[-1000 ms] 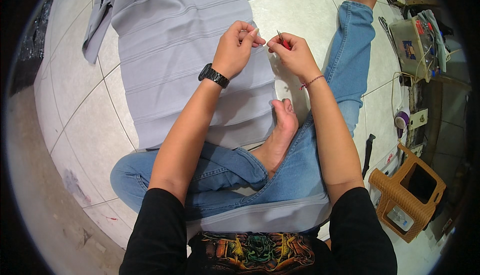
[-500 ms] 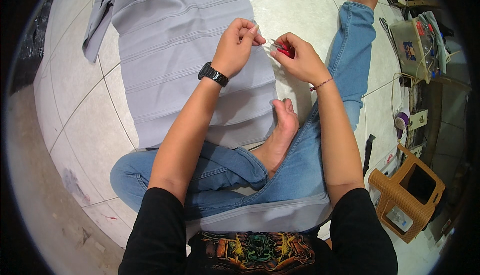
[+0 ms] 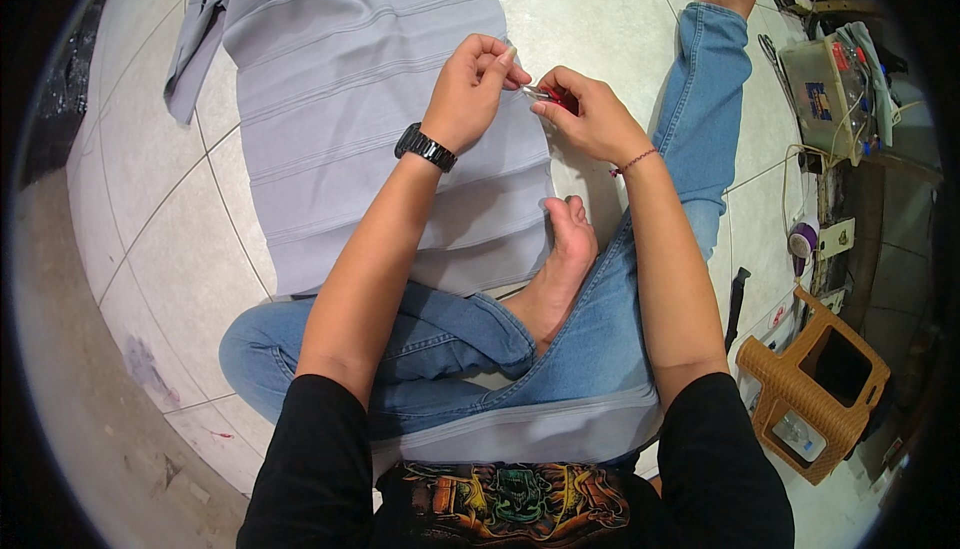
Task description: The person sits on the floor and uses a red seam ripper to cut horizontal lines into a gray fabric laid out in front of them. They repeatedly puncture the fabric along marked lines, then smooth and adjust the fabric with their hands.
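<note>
My left hand (image 3: 472, 91), with a black watch on its wrist, is closed in a pinch above the right edge of a grey cloth (image 3: 350, 129). What its fingertips hold is too small to make out. My right hand (image 3: 600, 121) grips a small red-handled cutting tool (image 3: 562, 100), which looks like thread snips. Its metal tip points left, close by the left fingertips. Pale seam lines cross the cloth, which lies spread on the tiled floor from my folded leg to the far side. Part of the tool is hidden by my right fingers.
My right leg in blue jeans (image 3: 705, 109) stretches along the right of the cloth. Beyond it stand a clear plastic bin (image 3: 818, 99) of odds and ends, a purple-and-white object (image 3: 803, 240) and a brown woven-textured frame (image 3: 835, 334). More grey fabric (image 3: 530, 436) lies across my lap.
My right hand has moved slightly left, bringing the tool's tip up to the left fingertips. The left hand has barely shifted, and the cloth lies as before.
</note>
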A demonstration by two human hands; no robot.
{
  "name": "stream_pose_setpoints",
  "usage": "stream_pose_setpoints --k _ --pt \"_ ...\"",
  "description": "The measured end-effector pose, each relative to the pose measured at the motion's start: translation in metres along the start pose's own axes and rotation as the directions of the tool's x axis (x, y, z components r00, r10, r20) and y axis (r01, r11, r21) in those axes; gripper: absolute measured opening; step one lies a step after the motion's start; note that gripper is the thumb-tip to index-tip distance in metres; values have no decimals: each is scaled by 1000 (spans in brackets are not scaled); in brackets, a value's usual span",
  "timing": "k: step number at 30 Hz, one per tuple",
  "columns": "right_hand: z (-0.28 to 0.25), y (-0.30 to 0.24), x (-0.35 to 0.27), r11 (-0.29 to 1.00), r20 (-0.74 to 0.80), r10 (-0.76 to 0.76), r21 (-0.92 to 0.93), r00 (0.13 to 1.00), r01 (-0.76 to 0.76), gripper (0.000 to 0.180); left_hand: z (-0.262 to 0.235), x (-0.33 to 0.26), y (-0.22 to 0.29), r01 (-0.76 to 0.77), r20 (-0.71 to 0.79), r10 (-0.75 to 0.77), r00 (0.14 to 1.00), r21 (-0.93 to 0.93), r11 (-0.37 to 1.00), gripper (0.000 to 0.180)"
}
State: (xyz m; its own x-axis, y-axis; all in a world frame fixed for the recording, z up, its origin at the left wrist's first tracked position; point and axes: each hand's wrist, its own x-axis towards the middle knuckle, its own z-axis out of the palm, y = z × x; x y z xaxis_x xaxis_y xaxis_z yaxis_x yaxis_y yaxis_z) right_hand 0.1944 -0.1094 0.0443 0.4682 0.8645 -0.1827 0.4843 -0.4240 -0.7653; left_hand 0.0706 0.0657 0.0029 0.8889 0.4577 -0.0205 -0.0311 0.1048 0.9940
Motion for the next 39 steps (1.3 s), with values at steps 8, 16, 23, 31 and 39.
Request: stream_pose_setpoints --k 8,16,23,31,39 --pt "1 -3 2 1000 -3 -20 24 1000 20 24 -1 1 -1 -6 13 6 1000 -20 1000 20" --pt "-4 6 1 1000 4 4 10 1000 -5 28 -2 -1 -4 32 7 -32 999 -41 999 20" --pt "-18 27 8 987 -306 68 -116 949 -108 33 9 -20 -14 -83 47 77 996 146 986 16" --pt "18 28 35 967 -372 -122 -255 920 25 29 15 -28 -8 -252 143 212 967 379 890 24" --pt "22 21 40 923 -379 -182 -384 907 25 29 9 -28 9 -161 247 76 966 343 925 28"
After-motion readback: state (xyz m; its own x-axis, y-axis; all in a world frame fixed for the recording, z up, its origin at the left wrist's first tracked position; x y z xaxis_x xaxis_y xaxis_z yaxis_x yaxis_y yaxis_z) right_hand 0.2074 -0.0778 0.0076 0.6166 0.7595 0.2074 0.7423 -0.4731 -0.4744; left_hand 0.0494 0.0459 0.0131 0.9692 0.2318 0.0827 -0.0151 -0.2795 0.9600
